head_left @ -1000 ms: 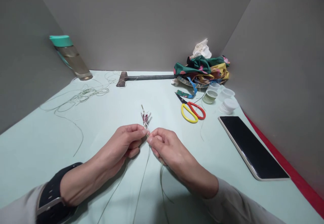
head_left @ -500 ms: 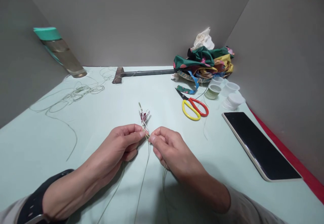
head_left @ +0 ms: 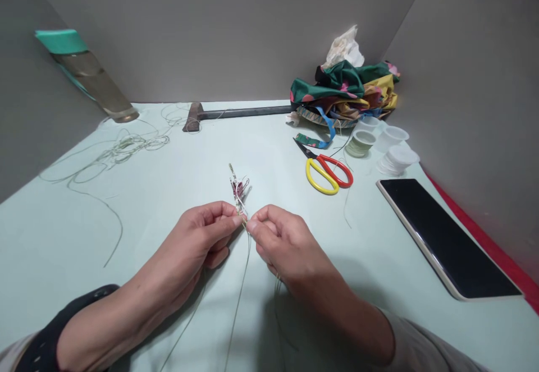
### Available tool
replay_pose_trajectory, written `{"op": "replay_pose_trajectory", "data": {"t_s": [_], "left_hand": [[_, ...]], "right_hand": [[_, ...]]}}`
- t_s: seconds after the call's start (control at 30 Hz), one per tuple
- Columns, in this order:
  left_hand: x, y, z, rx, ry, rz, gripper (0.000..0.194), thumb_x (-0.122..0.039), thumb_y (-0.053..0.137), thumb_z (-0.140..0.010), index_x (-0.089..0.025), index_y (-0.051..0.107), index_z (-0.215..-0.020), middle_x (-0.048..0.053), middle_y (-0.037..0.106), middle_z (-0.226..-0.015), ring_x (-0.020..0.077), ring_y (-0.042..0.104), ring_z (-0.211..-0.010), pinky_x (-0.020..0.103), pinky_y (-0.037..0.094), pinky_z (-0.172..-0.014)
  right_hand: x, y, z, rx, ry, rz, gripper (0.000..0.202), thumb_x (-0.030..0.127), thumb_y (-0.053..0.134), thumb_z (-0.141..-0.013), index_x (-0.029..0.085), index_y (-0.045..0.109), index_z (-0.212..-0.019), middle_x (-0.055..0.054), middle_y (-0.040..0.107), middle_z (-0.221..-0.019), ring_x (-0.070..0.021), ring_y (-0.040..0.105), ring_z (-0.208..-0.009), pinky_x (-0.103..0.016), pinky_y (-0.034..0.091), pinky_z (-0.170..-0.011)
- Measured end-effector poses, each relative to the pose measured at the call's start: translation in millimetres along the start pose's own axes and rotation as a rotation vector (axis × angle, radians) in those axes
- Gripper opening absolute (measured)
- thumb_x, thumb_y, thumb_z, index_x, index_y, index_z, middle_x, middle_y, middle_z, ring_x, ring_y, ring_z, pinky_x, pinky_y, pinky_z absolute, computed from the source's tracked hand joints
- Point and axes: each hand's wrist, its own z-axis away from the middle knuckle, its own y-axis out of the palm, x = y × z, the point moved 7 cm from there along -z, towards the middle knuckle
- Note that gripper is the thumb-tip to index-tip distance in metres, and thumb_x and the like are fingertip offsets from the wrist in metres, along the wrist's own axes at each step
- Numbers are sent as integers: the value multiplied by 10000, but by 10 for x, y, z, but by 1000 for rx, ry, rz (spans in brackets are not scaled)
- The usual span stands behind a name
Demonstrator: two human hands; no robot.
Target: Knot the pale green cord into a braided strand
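Observation:
My left hand (head_left: pixel 201 238) and my right hand (head_left: pixel 281 243) meet fingertip to fingertip over the pale green table (head_left: pixel 168 203). Between them they pinch the lower end of a small wire-and-bead piece (head_left: pixel 238 191) with dark red bits, which sticks up and away from me. Thin pale green cords (head_left: pixel 240 293) trail from the pinch point back toward me across the table. My left wrist wears a dark watch band (head_left: pixel 46 344).
Yellow-and-red scissors (head_left: pixel 326 173) lie to the right, beside small cord spools and clear cups (head_left: pixel 391 147). A dark phone (head_left: pixel 446 234) lies at the right edge. A fabric heap (head_left: pixel 347 94), a hammer (head_left: pixel 236 115), loose cord (head_left: pixel 113 153) and a teal-capped bottle (head_left: pixel 84 74) sit at the back.
My hands keep the same pinch on the beaded piece. The view has tilted slightly, so the far things sit higher and further out in the picture.

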Motion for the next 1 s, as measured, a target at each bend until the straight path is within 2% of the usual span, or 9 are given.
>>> {"op": "replay_pose_trajectory", "data": {"t_s": [0.2,0.3,0.4,0.63,0.87,1.0], "left_hand": [[-24,0,6,-12,-9,20,284,-312,861,-681,-201,606,-626,-111,331,-505,68,211,-483,182,227,-404],[-28,13,3,-11,-12,23,262,-281,849,-660,-200,604,-615,-110,334,-505,65,212,-480,180,233,-403],[-35,24,-9,-7,-6,15,310,-306,853,-677,-203,575,-586,-106,333,-509,66,224,-479,183,232,-405],[-43,20,-24,2,5,-13,321,-328,837,-706,-203,564,-594,-101,344,-522,70,233,-486,193,204,-414],[-78,49,-9,8,23,-22,288,-235,797,-635,-218,521,-557,-97,350,-511,76,259,-478,217,213,-433],[-97,51,-9,6,27,-26,284,-223,790,-648,-212,518,-565,-95,357,-511,74,264,-480,211,212,-439]], "right_hand": [[22,20,-1,-2,0,3,199,306,630,-962,239,544,-796,126,370,-498,-82,281,-477,-229,212,-437],[35,12,-2,-14,8,11,170,258,670,-927,235,562,-799,135,350,-484,-79,263,-477,-228,188,-427],[34,2,-10,-26,2,8,154,238,638,-933,234,569,-795,129,363,-489,-78,270,-476,-226,192,-428],[27,-8,-9,-28,-13,-51,162,298,606,-951,235,576,-805,120,345,-501,-78,246,-462,-237,187,-446],[45,9,9,-6,24,-147,145,296,638,-937,225,571,-830,127,309,-537,-65,199,-468,-227,156,-451],[83,25,29,50,64,-213,163,313,564,-985,227,535,-850,135,290,-551,-68,141,-474,-222,150,-432]]}}
